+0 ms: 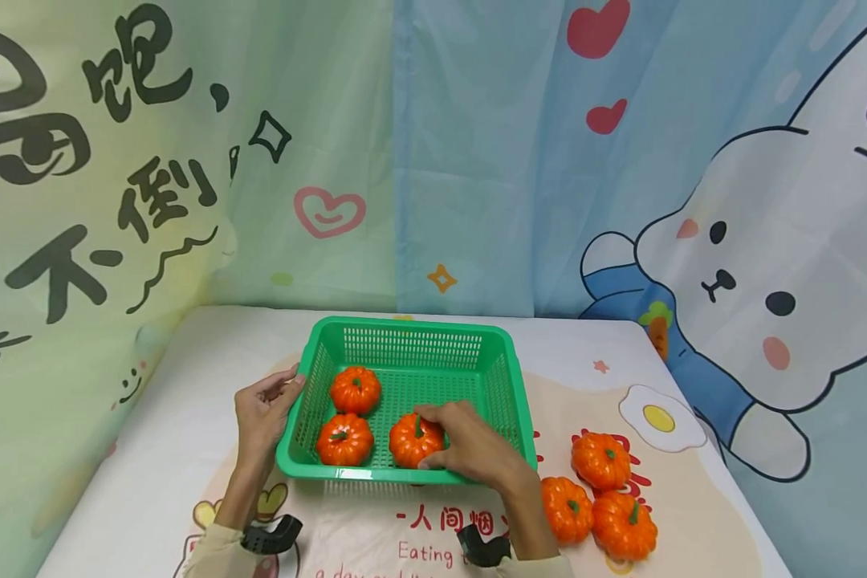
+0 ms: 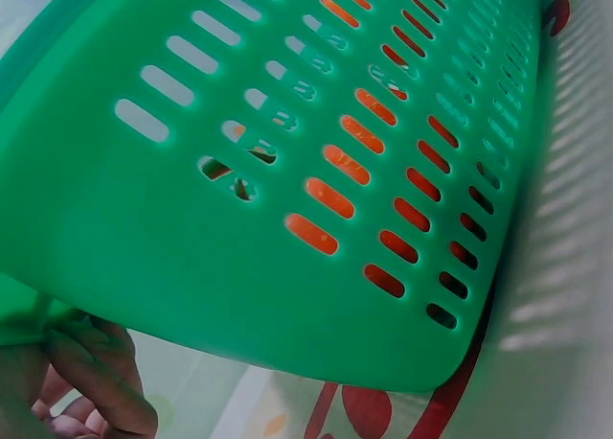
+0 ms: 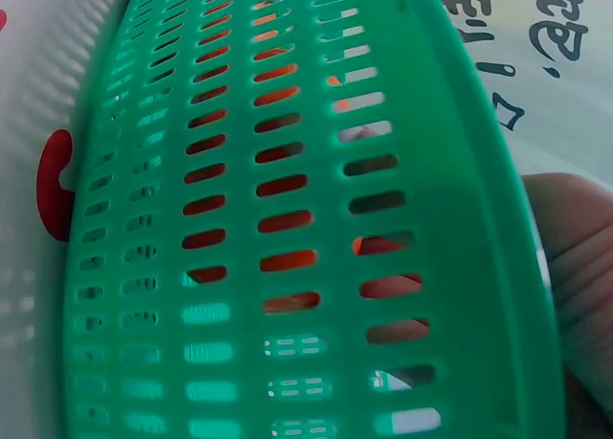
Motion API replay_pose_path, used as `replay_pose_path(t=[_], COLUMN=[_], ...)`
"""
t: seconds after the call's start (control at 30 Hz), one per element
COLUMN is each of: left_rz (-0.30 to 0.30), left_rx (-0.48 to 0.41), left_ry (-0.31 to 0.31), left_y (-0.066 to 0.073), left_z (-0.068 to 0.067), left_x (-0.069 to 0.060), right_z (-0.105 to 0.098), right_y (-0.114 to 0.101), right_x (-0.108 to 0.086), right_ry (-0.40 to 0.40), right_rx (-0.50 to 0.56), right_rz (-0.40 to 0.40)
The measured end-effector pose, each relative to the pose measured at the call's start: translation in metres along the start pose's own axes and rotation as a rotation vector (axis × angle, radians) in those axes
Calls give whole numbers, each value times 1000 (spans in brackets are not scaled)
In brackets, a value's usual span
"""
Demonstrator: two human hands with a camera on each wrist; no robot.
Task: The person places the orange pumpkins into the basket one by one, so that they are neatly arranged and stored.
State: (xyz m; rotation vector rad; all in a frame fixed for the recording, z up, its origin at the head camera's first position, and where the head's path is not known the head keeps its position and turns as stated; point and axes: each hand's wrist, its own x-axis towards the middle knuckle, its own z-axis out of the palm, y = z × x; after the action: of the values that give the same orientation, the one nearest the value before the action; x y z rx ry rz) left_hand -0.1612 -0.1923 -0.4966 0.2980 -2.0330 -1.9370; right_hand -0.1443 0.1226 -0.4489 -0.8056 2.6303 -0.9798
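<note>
A green plastic basket (image 1: 405,475) with slotted walls stands on the table, holding three small orange pumpkins. My left hand (image 1: 263,409) pinches the basket's left rim; the left wrist view shows its fingers (image 2: 101,381) curled at the rim's edge. Reaching over the front rim, my right hand (image 1: 470,441) grips one pumpkin (image 1: 413,443) inside the basket, thumb in front and fingers on top. Two more pumpkins, one behind (image 1: 356,390) and one in front (image 1: 344,440), sit at the basket's left side. In the right wrist view the basket wall (image 3: 460,219) hides most of the right hand.
Three other orange pumpkins lie on the table right of the basket: one farther back (image 1: 601,461), one near the right forearm (image 1: 567,510) and one at the front (image 1: 624,526). A printed cloth covers the table (image 1: 152,449). A patterned curtain (image 1: 470,160) hangs behind.
</note>
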Motion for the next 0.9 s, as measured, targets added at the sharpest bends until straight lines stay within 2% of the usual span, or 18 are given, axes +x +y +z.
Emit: replay_pose_path(t=[0.2, 0.6, 0.9], left_rz=[-10, -10, -3], left_rx=[-13, -31, -30], left_ry=[-6, -8, -5], left_y=[0, 0, -1], left_z=[0, 1, 0], left_x=[-1, -1, 0], right_z=[5, 11, 14], right_y=[-2, 4, 5], right_x=[4, 12, 18], right_ry=[-6, -26, -53], right_rx=[-18, -20, 1], right_rz=[31, -41, -4])
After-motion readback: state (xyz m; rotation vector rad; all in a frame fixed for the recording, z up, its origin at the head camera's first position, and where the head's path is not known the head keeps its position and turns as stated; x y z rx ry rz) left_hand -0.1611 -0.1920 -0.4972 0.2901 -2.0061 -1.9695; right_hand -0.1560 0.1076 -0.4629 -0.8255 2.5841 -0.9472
